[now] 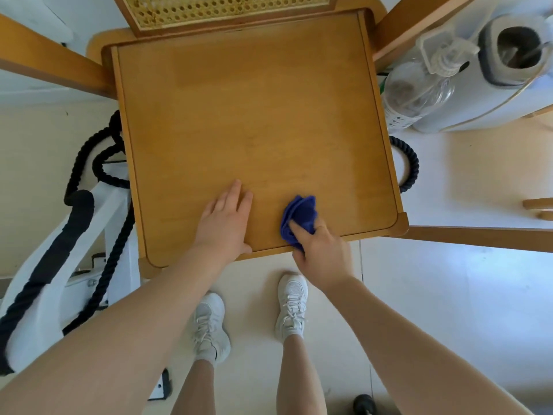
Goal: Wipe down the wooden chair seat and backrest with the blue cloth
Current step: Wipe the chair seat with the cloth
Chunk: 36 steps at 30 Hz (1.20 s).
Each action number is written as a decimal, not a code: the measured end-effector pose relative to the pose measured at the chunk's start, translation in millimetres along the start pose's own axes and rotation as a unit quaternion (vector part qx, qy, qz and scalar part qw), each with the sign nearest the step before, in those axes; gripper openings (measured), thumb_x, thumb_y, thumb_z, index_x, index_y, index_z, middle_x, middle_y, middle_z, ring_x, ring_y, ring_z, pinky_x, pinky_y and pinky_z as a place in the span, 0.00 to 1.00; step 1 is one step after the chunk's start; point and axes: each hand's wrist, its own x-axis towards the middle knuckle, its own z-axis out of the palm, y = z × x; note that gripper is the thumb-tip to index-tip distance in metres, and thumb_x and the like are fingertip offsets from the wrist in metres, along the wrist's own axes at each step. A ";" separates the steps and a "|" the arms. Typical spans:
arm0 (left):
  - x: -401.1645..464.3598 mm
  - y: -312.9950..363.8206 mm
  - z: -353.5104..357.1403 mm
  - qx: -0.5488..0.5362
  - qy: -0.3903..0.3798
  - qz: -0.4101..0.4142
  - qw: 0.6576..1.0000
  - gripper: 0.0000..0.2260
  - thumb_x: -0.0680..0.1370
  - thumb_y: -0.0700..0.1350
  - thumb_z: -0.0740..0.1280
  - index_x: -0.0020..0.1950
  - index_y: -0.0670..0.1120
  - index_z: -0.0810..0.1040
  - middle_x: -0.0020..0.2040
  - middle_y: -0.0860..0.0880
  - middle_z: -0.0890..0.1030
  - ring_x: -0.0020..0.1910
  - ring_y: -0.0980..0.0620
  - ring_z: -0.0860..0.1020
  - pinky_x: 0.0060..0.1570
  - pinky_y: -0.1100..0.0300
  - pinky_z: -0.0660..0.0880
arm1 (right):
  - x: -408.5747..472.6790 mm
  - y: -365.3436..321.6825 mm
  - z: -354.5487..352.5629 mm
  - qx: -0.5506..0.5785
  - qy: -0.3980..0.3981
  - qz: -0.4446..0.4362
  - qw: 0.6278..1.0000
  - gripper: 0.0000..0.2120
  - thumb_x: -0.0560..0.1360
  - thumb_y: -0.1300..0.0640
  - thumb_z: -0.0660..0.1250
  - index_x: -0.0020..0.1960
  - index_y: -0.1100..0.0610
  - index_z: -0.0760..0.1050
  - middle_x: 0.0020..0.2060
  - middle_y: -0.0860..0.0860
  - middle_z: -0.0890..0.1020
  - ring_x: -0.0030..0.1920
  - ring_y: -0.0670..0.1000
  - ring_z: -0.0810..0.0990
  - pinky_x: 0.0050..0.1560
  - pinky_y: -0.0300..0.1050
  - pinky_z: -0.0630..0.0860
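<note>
The wooden chair seat (248, 115) fills the middle of the view, seen from straight above. Its cane-woven backrest (221, 9) rises at the top edge. My right hand (321, 253) grips the bunched blue cloth (300, 215) and presses it on the seat near the front edge, right of centre. My left hand (226, 223) lies flat on the seat beside it, fingers spread, holding nothing.
A thick black rope (98, 163) loops on the floor left of the chair, around a white frame (68, 250). A clear spray bottle (419, 85) and a white appliance (508, 64) stand at the right. Wooden bars (51, 61) flank the chair. My white shoes (291, 304) stand before it.
</note>
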 end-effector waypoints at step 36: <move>-1.5 13.6 4.7 -0.018 -0.005 -0.060 0.998 0.46 0.72 0.50 0.71 0.76 0.49 0.40 0.76 0.47 0.36 0.75 0.49 0.42 0.72 0.52 0.49 | 46.0 -9.1 -36.0 -0.001 -0.012 0.119 0.993 0.23 0.79 0.54 0.55 0.74 0.50 0.57 0.72 0.60 0.60 0.60 0.59 0.71 0.54 0.50 0.73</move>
